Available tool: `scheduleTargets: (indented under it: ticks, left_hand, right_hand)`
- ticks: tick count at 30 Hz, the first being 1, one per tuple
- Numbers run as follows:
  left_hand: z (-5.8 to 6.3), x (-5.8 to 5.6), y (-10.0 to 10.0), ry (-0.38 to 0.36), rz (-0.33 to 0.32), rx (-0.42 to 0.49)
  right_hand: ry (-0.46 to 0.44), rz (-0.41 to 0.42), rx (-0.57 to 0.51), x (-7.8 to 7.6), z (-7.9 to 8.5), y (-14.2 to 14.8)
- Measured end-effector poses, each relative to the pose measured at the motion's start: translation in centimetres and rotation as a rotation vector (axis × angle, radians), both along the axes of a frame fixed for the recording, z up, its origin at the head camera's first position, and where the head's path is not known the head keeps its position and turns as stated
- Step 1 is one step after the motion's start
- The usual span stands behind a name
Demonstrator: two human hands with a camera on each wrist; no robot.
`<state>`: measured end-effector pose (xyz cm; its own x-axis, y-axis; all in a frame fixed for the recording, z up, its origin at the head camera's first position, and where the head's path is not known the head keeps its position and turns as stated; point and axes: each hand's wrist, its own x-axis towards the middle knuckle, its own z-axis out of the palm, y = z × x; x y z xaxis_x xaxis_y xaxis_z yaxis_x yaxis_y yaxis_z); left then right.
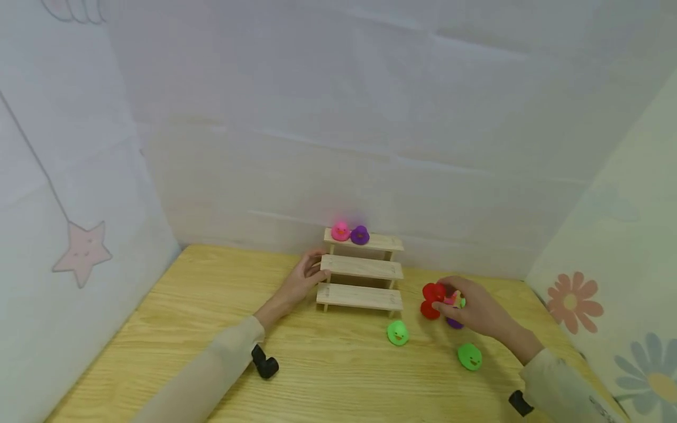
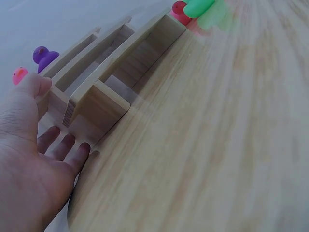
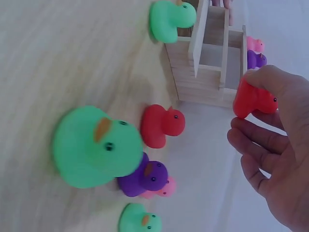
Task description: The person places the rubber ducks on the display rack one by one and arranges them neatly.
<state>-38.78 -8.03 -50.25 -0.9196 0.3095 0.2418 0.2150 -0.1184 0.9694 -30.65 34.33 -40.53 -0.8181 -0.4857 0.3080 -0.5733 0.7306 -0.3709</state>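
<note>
A three-step wooden stand (image 1: 359, 297) stands near the back wall. My left hand (image 1: 302, 281) holds its left end, the thumb (image 2: 38, 84) at a step's edge and the other fingers curled beside the end. On the top step sit a pink duck (image 1: 341, 231) and a purple duck (image 1: 360, 235). To the right of the stand, my right hand (image 1: 478, 308) pinches a red toy duck (image 3: 252, 99) between thumb and fingers, raised above the table. Another red duck (image 3: 161, 126) sits on the table below it.
A green duck (image 1: 398, 333) sits before the stand's right front corner, another green duck (image 1: 469, 356) nearer my right wrist. A purple duck (image 3: 145, 176), a pink duck (image 3: 166, 187) and a further green duck (image 3: 137, 220) cluster by my right hand. White cloth walls (image 1: 338, 147) enclose the table.
</note>
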Motion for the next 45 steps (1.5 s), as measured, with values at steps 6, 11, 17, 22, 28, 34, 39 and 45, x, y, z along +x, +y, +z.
scheduleTargets:
  ticks: [6,11,17,22,28,34,39,45]
  left_hand:
    - [-0.1,-0.1,0.3,0.015,0.015,-0.007]
    - [0.0,-0.1,0.5,0.022,0.018,-0.013]
    - [-0.2,-0.2,0.5,0.021,0.027,-0.013]
    - [-0.3,-0.3,0.4,0.012,0.028,-0.013]
    - [-0.3,-0.4,0.4,0.016,0.019,-0.001]
    - [-0.2,-0.5,0.8,0.033,0.030,-0.024]
    - [-0.1,-0.6,1.0,0.033,0.034,-0.050]
    - [-0.1,-0.5,1.2,0.036,0.015,-0.038]
  right_hand:
    - [0.052,0.047,-0.036,-3.3,0.6,-0.9]
    - [0.063,0.038,-0.069,-5.8,1.0,-2.3]
    - [0.036,0.001,-0.153,-8.3,1.7,-4.6]
    - [0.010,-0.011,-0.179,-10.0,2.0,-6.4]
    - [0.002,0.001,-0.180,-11.7,2.4,-7.8]
    - [-0.025,0.050,-0.166,-12.7,2.7,-8.7]
    - [-0.017,0.091,-0.132,-13.2,2.9,-9.3]
    - [-0.030,0.107,-0.111,-13.1,3.4,-9.9]
